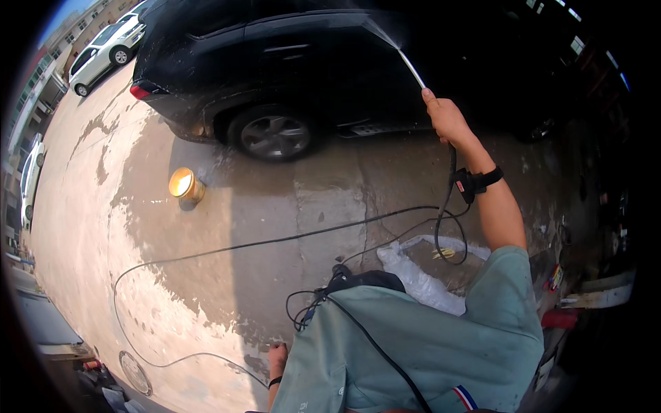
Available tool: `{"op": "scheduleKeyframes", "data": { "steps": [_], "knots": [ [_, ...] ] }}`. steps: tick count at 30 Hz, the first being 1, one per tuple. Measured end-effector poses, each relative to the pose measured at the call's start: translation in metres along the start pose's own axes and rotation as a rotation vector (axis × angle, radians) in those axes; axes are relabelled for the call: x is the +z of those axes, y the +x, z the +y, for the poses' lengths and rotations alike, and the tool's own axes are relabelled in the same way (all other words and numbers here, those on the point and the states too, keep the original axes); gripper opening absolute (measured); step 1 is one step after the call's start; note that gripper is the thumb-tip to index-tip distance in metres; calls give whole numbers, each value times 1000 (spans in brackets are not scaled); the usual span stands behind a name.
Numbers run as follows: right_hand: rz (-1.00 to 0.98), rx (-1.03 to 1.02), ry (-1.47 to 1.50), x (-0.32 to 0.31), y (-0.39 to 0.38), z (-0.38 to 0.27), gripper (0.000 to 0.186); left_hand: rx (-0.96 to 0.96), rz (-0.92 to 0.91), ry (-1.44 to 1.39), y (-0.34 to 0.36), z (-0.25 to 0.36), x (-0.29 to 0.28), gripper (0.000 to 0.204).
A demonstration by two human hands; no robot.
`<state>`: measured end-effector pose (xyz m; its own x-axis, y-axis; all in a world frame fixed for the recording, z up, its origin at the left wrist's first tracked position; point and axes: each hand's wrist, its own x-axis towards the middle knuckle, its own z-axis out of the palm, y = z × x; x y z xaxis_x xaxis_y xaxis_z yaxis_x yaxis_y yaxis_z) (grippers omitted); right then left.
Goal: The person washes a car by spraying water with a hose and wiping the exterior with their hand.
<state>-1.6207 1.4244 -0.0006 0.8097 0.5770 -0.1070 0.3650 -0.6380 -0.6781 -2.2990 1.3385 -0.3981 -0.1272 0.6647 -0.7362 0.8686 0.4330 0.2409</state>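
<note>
My right hand (449, 118) reaches up and forward, closed around the handle end of a pressure washer wand (412, 69). From the wand's tip a fan of water sprays onto the side of a black car (310, 76). A black hose (296, 236) hangs from below this hand, loops near the ground and runs leftward over the concrete. My left hand (277, 355) hangs low beside my body, at the lower edge. Its fingers are too small and hidden for me to read, and nothing shows clearly in it.
A yellow bucket (186, 184) stands on wet concrete (261, 206) near the car's rear wheel (275, 133). White plastic sheeting (420, 279) lies by my right side. A round manhole cover (135, 372) is at lower left. White cars (107, 48) are parked farther off.
</note>
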Motion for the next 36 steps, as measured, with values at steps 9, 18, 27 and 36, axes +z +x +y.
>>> {"op": "scheduleKeyframes", "data": {
  "steps": [9, 18, 27, 36],
  "knots": [
    [-244, 165, -145, 100, 13, 66, 67, -112, -34, -166, 4, -63, 59, 49],
    [-331, 270, -212, 167, -20, 140, 69, -204, 17, -222, -45, -11, 24, 42],
    [-25, 73, -5, 68, 4, 53, 64, -127, 36, -62, -8, -21, 29, 40],
    [-29, 127, 77, 38, -9, 49, 63, -42, 82, -58, -15, 25, 2, 38]
  ]
}}
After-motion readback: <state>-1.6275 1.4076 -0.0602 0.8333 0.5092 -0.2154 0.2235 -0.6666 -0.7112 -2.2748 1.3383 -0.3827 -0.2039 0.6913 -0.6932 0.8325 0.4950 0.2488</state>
